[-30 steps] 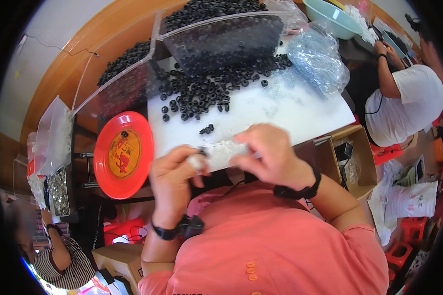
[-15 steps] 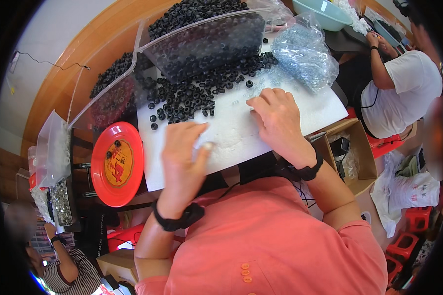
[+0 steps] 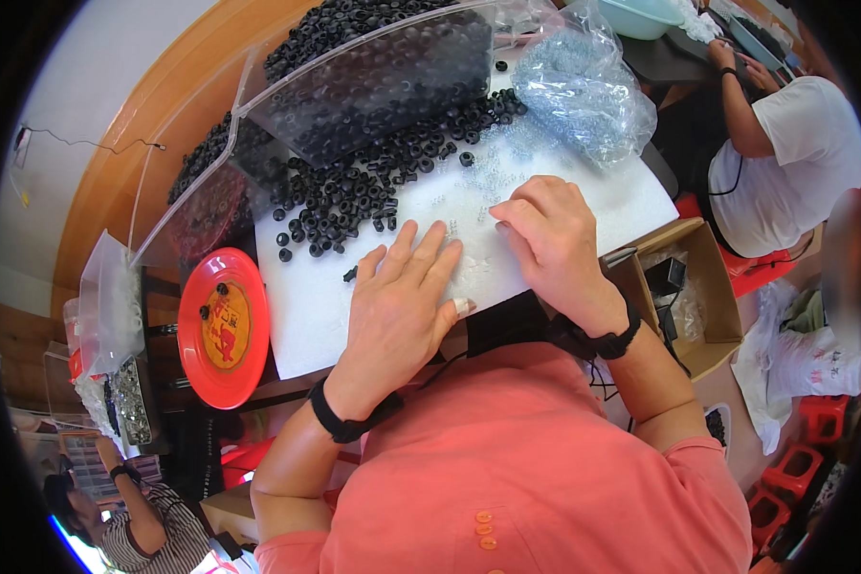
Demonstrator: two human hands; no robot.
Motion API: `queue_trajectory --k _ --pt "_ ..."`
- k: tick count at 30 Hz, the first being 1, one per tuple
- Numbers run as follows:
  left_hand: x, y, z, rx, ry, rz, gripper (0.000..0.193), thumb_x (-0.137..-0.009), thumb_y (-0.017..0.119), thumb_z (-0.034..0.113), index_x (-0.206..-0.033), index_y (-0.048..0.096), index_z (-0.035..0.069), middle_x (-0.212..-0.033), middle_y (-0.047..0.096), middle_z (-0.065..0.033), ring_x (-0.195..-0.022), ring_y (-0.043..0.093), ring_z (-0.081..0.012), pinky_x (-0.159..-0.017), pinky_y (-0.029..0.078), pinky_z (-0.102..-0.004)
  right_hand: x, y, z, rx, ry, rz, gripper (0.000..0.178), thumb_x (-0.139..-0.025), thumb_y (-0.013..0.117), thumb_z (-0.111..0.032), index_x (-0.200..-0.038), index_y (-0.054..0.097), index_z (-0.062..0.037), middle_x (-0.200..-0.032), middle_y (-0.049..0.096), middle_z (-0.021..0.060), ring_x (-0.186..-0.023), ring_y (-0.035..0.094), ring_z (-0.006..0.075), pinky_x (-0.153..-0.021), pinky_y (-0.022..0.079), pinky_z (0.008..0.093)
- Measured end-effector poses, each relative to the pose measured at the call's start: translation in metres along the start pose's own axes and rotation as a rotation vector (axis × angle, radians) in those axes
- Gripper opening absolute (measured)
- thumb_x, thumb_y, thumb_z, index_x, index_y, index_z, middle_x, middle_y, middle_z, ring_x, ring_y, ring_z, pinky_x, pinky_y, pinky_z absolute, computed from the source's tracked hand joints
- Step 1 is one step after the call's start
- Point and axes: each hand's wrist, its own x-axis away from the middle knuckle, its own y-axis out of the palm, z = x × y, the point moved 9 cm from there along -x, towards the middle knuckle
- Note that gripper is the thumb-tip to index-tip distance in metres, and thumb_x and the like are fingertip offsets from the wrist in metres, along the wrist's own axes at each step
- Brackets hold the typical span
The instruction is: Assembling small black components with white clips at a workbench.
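Observation:
My left hand (image 3: 400,304) lies palm down over the white foam board (image 3: 306,335), its fingers spread, a light wrap around one thumb tip. Beside its index finger is a small black piece (image 3: 351,275). My right hand (image 3: 557,247) hovers over the board's right part with fingers curled and thumb against the index finger. Whatever it pinches, if anything, is too small to make out. Past the fingertips are scattered tiny pale, spring-like pieces (image 3: 454,212). A pile of small black ring-shaped plastic parts (image 3: 340,196) covers the board's far left.
A clear bin (image 3: 373,96) full of black parts tilts over the far edge. A plastic bag (image 3: 588,91) of pale pieces lies far right. A red plate (image 3: 193,354) with two black parts sits left; a cardboard box (image 3: 717,335) stands right. Co-workers sit at both sides.
My left hand has gone from tilted and blurred to flat and spread on the board. A black piece now shows beside its fingers. My right hand's fingers have curled in more.

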Motion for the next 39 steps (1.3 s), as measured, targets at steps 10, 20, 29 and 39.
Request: queue_trajectory --k 10,20,29,39 --pt "0.022 -0.014 -0.003 0.032 -0.021 0.039 0.050 -0.085 0.075 0.025 -0.129 0.065 0.003 -0.143 0.058 -0.0152 -0.138 0.047 -0.0386 -0.106 0.039 -0.0489 -0.014 0.045 -0.040 0.040 -0.093 -0.099 0.011 -0.067 0.068 -0.011 -0.075 0.062 -0.0071 -0.084 0.057 0.0093 -0.083 0.056 0.0287 -0.071 0.042 0.0410" --pt "0.094 -0.052 -0.068 0.106 -0.322 0.381 0.037 -0.076 0.072 -0.002 -0.113 0.070 0.002 -0.118 0.067 -0.0135 -0.118 0.057 -0.0370 -0.100 0.047 -0.0442 -0.012 0.057 -0.054 0.094 -0.221 -0.260 0.006 -0.070 0.063 -0.010 -0.072 0.060 -0.0050 -0.081 0.055 0.0096 -0.082 0.054 0.0283 -0.069 0.042 0.0403" --pt "0.072 -0.052 -0.070 0.172 -0.271 0.541 0.022 -0.074 0.070 -0.009 -0.093 0.066 0.000 -0.090 0.059 -0.0122 -0.089 0.054 -0.0322 -0.075 0.046 -0.0415 -0.015 0.061 -0.073 0.086 -0.304 -0.366 0.008 -0.070 0.064 -0.007 -0.075 0.059 -0.0032 -0.083 0.054 0.0113 -0.082 0.056 0.0283 -0.071 0.043 0.0400" --pt "0.042 -0.030 -0.084 0.045 -0.307 0.305 0.029 -0.075 0.077 0.004 -0.103 0.070 0.004 -0.103 0.060 -0.0099 -0.103 0.052 -0.0305 -0.088 0.042 -0.0469 -0.011 0.057 -0.069 -0.030 -0.242 -0.251 0.017 -0.067 0.064 -0.001 -0.082 0.059 -0.0040 -0.084 0.055 0.0105 -0.081 0.055 0.0286 -0.071 0.041 0.0400"
